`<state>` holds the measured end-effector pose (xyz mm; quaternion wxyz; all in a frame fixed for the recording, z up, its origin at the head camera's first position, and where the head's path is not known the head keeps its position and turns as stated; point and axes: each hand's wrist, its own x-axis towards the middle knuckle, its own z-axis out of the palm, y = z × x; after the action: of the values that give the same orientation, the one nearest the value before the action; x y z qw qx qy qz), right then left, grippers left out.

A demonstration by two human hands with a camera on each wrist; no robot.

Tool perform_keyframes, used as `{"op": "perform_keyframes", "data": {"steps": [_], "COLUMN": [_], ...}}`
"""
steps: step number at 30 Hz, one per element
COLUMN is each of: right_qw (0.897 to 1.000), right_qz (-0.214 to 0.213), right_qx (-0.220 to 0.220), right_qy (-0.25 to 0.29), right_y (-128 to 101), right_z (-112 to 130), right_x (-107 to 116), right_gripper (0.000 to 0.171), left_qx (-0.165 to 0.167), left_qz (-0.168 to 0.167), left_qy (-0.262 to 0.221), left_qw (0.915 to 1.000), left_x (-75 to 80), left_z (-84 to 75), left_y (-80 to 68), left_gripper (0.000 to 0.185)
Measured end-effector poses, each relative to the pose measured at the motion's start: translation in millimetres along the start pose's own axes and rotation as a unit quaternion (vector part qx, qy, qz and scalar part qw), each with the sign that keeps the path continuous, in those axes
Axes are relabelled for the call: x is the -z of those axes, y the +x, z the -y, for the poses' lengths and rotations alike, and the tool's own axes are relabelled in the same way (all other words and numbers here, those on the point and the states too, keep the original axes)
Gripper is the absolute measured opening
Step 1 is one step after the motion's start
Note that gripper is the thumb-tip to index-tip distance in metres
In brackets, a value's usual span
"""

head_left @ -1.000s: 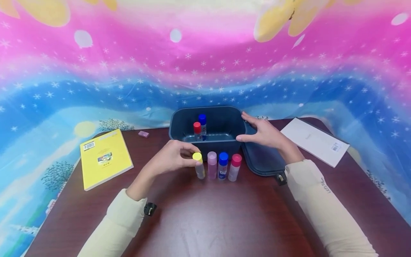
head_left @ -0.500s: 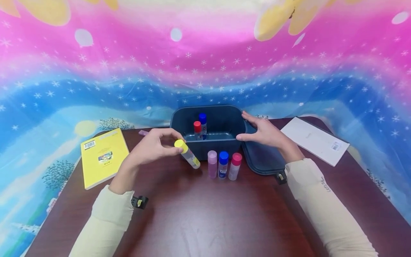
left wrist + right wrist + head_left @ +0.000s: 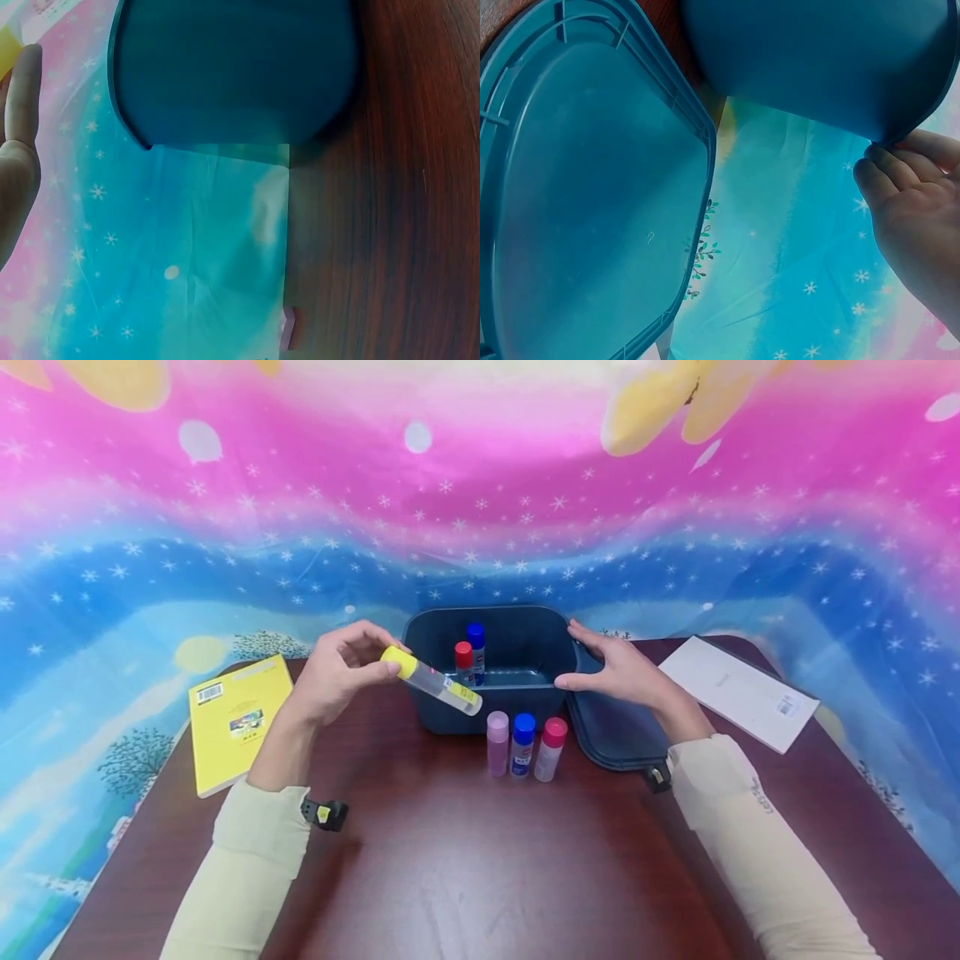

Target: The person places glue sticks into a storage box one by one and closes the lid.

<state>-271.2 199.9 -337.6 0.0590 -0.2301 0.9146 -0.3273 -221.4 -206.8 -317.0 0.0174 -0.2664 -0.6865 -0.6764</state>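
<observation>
My left hand [image 3: 341,668] pinches a yellow-capped glue stick [image 3: 432,681] by its cap end, tilted in the air at the front left corner of a dark blue bin [image 3: 491,693]. Inside the bin stand a red-capped stick [image 3: 463,662] and a blue-capped stick [image 3: 476,647]. In front of the bin stand three more sticks: lilac [image 3: 497,743], blue-capped [image 3: 522,744] and pink-capped [image 3: 551,748]. My right hand [image 3: 618,670] grips the bin's right rim; the right wrist view shows its fingers [image 3: 900,176] curled at the bin's edge [image 3: 832,60].
The bin's lid [image 3: 618,735] lies on the brown table right of the bin, also the lid [image 3: 585,202] in the right wrist view. A yellow book [image 3: 238,720] lies at the left, a white booklet [image 3: 735,689] at the right. A small pink eraser [image 3: 289,328] lies near the backdrop.
My left hand lifted the yellow-capped stick out of the row and raised it, tilted, up toward the bin's front left corner. My right hand stayed on the bin.
</observation>
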Motion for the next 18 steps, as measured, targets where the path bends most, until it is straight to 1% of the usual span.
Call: {"op": "perform_keyframes", "data": {"steps": [3, 6, 13, 18], "right_qw": [1.000, 1.000, 1.000, 1.000], "right_qz": [-0.001, -0.002, -0.002, -0.003], "right_qx": [0.002, 0.003, 0.003, 0.005], "right_qy": [-0.001, 0.001, 0.004, 0.001], "right_y": [0.0, -0.2, -0.9, 0.0], "right_z": [0.7, 1.0, -0.7, -1.9], "right_x": [0.0, 0.4, 0.1, -0.3], "right_gripper": [0.095, 0.095, 0.096, 0.096], "left_qx": [-0.021, -0.031, -0.025, -0.019], "left_qz": [-0.020, -0.038, -0.082, -0.103], "left_qy": [-0.057, -0.080, -0.075, -0.063], "left_qw": [0.9980, 0.9956, 0.9935, 0.9925], "left_x": [-0.3, -1.5, -6.6, -9.1], "left_z": [2.4, 2.4, -1.6, -1.5], "left_y": [0.8, 1.7, 6.9, 10.9], "left_gripper": [0.021, 0.024, 0.024, 0.022]}}
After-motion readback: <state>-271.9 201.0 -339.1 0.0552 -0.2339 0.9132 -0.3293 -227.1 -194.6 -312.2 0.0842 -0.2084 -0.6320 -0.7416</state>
